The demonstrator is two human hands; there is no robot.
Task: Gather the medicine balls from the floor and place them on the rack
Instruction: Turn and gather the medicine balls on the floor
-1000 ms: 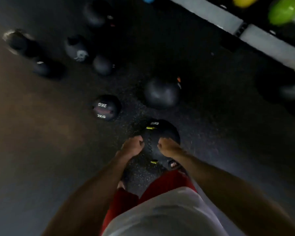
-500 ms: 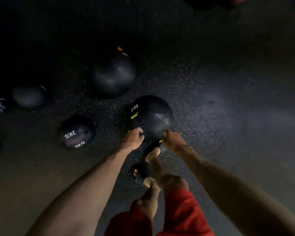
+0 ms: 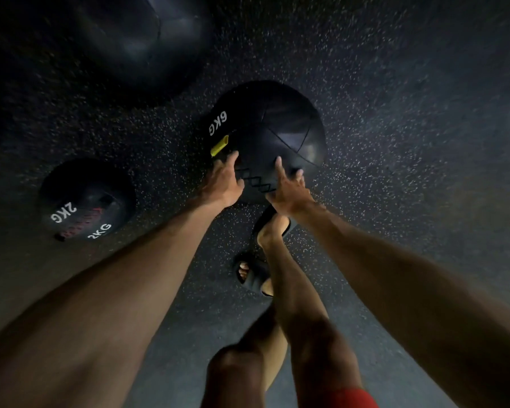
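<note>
The black 6KG medicine ball (image 3: 277, 128), on the floor (image 3: 395, 142) at frame centre, looks heavy and smooth-skinned, so the left hand (image 3: 224, 184) and right hand (image 3: 289, 192), spread open against its near side, should likely cup it low on opposite sides.

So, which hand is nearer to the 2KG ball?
Left. The left hand touches the 6KG ball, to the right of the 2KG ball; the right hand touches the same ball, farther right.
</note>
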